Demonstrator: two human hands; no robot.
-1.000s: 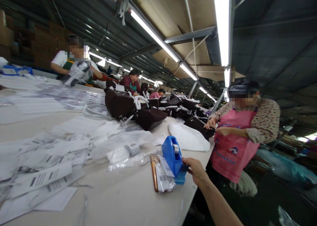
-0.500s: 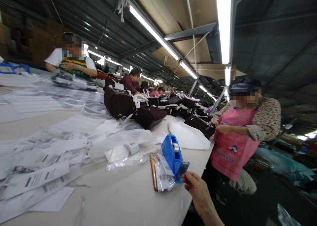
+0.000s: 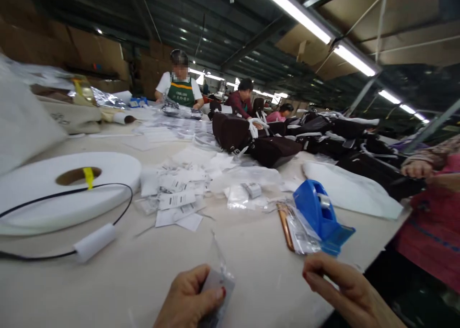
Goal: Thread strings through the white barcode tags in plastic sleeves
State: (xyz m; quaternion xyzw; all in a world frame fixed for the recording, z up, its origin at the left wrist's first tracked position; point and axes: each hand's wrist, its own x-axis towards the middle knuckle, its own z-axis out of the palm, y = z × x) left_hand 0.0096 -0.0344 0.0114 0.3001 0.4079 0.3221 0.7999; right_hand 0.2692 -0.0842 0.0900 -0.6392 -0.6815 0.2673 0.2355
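At the bottom centre, my left hand [image 3: 190, 297] grips a small clear plastic packet [image 3: 219, 294] with something grey inside, its thumb across the front. My right hand [image 3: 339, 285] is at the lower right, just in front of the blue tape dispenser [image 3: 316, 208], apart from it. Its thumb and forefinger are pinched together; whatever is between them is too small to make out. Beside the dispenser lie a brown-cased flat object [image 3: 286, 227] and a clear bag of tags [image 3: 304, 232].
A large white roll [image 3: 115, 179] and a black cord with a white sleeve [image 3: 95, 242] lie at left. Paper tags [image 3: 178, 198] are mid-table. Dark bags [image 3: 233, 131] are piled behind. A person in pink [image 3: 436, 227] stands at right; others work at the far side.
The view has swung left. My right hand has drawn away from the dispenser's cutting edge. My left hand has come into view holding the packet.
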